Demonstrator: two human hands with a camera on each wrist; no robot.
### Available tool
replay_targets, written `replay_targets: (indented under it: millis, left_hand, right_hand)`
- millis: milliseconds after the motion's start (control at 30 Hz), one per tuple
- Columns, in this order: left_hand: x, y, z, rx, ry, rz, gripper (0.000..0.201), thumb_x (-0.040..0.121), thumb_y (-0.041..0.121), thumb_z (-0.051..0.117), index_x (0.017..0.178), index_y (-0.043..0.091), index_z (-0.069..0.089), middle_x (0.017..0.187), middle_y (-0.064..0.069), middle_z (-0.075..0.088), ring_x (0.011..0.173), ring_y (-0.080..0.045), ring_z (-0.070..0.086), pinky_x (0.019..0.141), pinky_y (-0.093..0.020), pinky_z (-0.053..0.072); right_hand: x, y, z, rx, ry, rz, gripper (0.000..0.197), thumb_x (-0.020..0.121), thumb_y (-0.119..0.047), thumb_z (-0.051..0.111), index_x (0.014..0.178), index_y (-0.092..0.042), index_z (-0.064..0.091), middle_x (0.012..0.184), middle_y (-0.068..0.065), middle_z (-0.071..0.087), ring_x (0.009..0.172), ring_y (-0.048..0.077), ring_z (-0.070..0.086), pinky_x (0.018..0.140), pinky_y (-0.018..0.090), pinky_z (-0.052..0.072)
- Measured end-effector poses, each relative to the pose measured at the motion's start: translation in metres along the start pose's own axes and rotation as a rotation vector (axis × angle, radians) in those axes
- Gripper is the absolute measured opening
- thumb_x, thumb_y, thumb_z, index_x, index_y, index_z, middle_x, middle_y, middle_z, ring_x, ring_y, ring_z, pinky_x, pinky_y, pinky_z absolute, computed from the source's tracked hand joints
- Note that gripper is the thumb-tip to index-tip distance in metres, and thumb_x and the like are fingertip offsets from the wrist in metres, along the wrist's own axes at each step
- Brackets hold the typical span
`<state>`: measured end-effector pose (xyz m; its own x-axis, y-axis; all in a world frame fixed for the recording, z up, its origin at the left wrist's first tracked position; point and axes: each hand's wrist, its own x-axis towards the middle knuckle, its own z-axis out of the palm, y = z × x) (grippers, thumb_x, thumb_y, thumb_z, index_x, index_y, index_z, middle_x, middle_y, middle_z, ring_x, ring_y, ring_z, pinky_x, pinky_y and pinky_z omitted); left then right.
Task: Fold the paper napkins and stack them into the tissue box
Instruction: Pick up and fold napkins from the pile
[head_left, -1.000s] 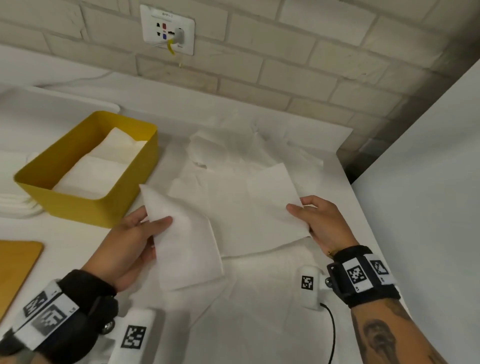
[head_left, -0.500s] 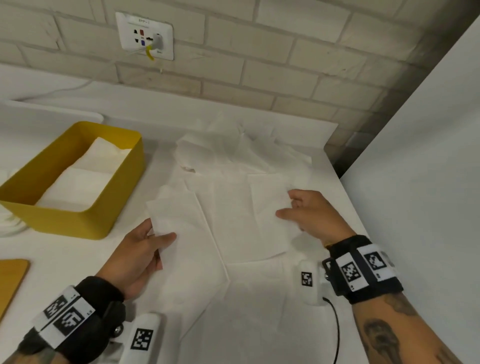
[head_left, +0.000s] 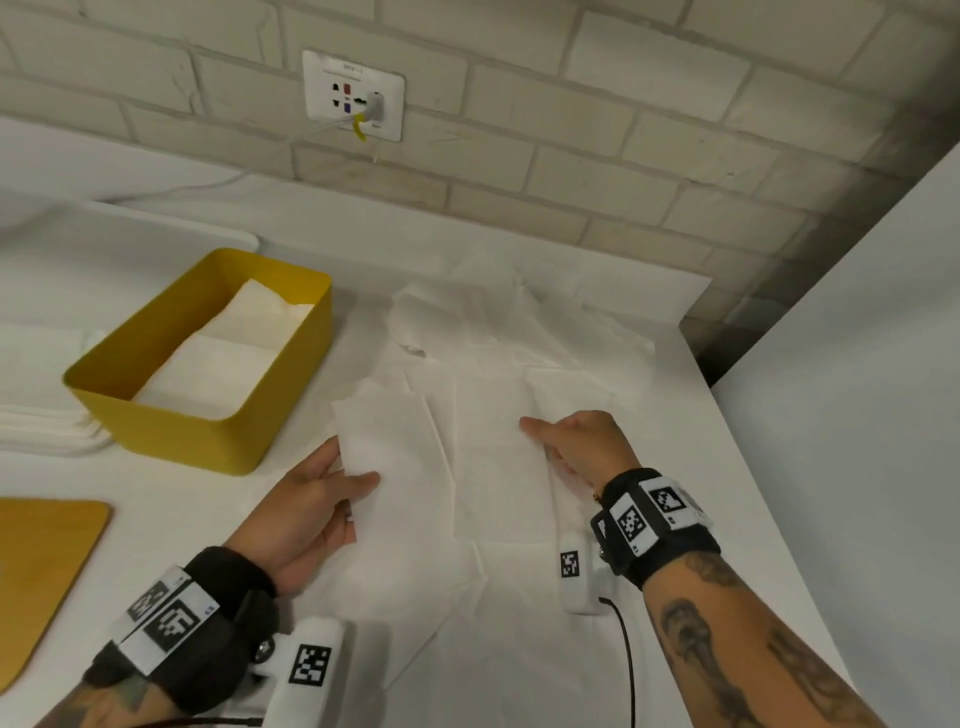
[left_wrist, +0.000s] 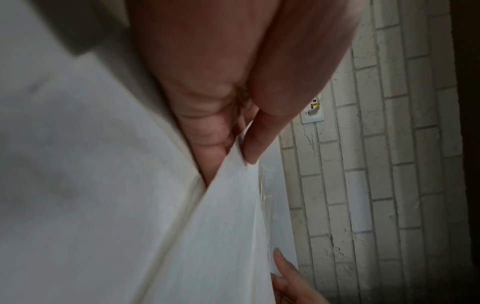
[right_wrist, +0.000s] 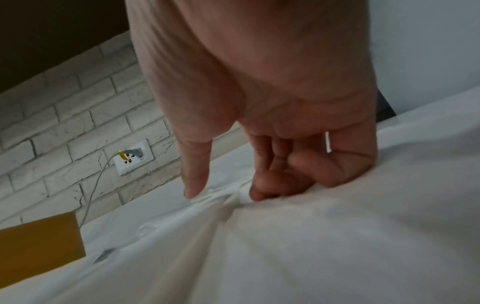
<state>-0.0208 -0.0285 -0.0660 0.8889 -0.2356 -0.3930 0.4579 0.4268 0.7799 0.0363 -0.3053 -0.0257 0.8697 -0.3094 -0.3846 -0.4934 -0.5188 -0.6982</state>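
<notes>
Overhead, the head view shows a white counter running to a whitewashed brick wall, with a white panel closing off the side right of the box. The yellow box stands on the counter as the landmark; folded napkins lie flat inside it. Behind the box, up on the wall, a white socket holds a plug with a yellow tag and a cable. Right of the box a loose heap of napkins spreads over the counter toward the far corner. Just right of the box's near corner, the left hand pinches the edge of a folded napkin, thumb on top and fingers beneath; the left wrist view shows the thumb and fingers closed on the sheet's edge. Farther right of the box, the right hand rests on a spread napkin, thumb stretched out flat; the right wrist view shows its fingers curled down into the paper, bunching it, though whether they grip it cannot be told. Near-left of the box lies a tan board, and left of the box sits a white stack, partly hidden. Both wrists wear black bands with printed markers.
</notes>
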Motion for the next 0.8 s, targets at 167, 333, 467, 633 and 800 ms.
replay_targets:
  millis: [167,333,467,633,800]
  left_hand:
    - [0.000,-0.001,0.001,-0.025,0.006,0.005,0.044,0.099,-0.008,0.049,0.134,0.016,0.062,0.124,-0.015,0.073,0.109,-0.031,0.070,0.082,-0.037,0.063]
    - [-0.003,0.002,0.003,-0.046,0.016,0.003,0.041,0.100,-0.005,0.048,0.133,0.017,0.062,0.126,-0.014,0.072,0.117,-0.033,0.067,0.091,-0.041,0.058]
    - [-0.004,0.003,0.006,-0.098,0.053,-0.003,0.035,0.103,0.002,0.048,0.132,0.015,0.063,0.126,-0.012,0.072,0.120,-0.031,0.066,0.094,-0.041,0.057]
    - [-0.003,0.001,0.005,-0.156,0.098,-0.011,0.032,0.106,0.009,0.046,0.131,0.011,0.064,0.129,-0.016,0.070,0.125,-0.035,0.061,0.110,-0.053,0.047]
    - [-0.005,0.002,0.008,-0.233,0.116,-0.040,0.032,0.107,0.011,0.043,0.130,0.008,0.065,0.128,-0.018,0.070,0.118,-0.034,0.065,0.099,-0.046,0.056]
  right_hand:
    - [0.014,0.003,0.011,0.040,0.009,-0.028,0.025,0.082,-0.026,0.083,0.079,-0.007,0.067,0.092,0.009,0.072,0.095,0.030,0.070,0.092,0.037,0.056]
    - [0.012,-0.002,0.011,0.129,0.071,-0.088,0.014,0.085,-0.021,0.079,0.090,-0.014,0.068,0.100,0.005,0.069,0.098,0.025,0.066,0.082,0.029,0.053]
    - [-0.025,-0.029,-0.004,0.245,0.066,-0.286,0.011,0.090,-0.019,0.075,0.097,-0.018,0.066,0.097,0.004,0.076,0.086,0.020,0.070,0.069,0.026,0.047]
    - [-0.078,-0.059,-0.016,0.624,-0.443,-0.487,0.031,0.086,-0.011,0.069,0.117,-0.014,0.064,0.101,0.011,0.077,0.085,0.024,0.074,0.074,0.034,0.059]
    - [-0.067,-0.051,0.024,0.599,-0.418,-0.330,0.035,0.089,-0.006,0.070,0.123,-0.012,0.063,0.095,0.011,0.076,0.081,0.020,0.072,0.076,0.033,0.058]
